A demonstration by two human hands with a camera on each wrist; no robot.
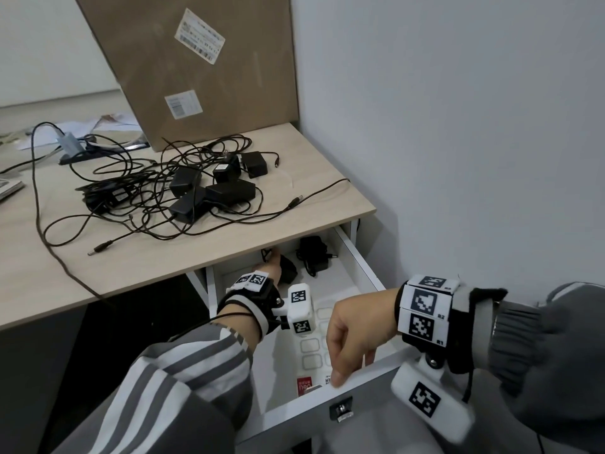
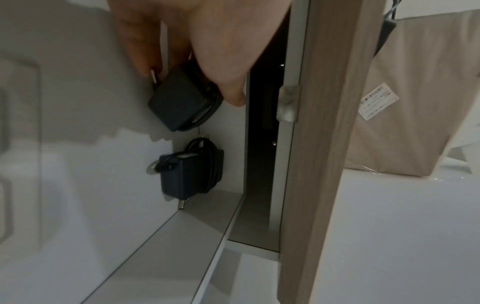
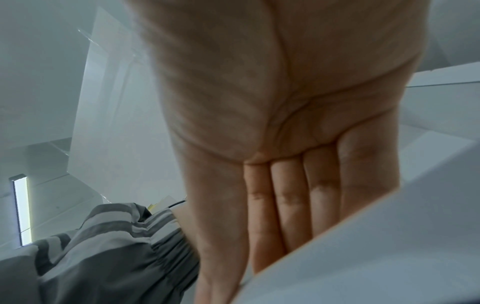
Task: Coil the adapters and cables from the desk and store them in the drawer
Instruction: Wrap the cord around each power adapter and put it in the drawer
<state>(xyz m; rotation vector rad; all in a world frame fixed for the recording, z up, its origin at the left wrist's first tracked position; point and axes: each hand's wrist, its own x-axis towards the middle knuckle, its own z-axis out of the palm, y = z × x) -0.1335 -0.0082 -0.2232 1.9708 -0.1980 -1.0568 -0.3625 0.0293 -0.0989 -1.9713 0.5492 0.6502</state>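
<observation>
L hand (image 2: 207, 41) grips coiled adapter (image 2: 179, 102), prongs toward palm | R hand (image 1: 355, 326) holds drawer front (image 1: 360, 381)

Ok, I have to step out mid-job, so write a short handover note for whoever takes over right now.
Left hand: deep in the open drawer, holding a coiled adapter at the back.
Right hand: fingers over the drawer's front edge, holding nothing else.
Done: one wrapped adapter already lies in the drawer's back corner; a second is in the left hand.
Left: release that one, then untangle, coil and store the pile of adapters and cables on the desk, and close the drawer.
</observation>
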